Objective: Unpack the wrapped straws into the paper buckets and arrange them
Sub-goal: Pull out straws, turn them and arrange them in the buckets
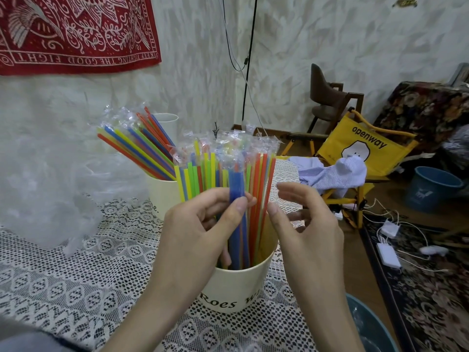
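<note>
The left hand pinches an upright blue wrapped straw standing in the near paper bucket, while the right hand hovers just beside, fingers loose and empty.

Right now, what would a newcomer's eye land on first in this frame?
The bright wrapped straws standing in the near paper bucket at centre, where the left hand pinches a blue straw and the right hand hovers open beside them. Behind-left, a second bucket holds straws leaning left; a red banner hangs top-left.
</note>
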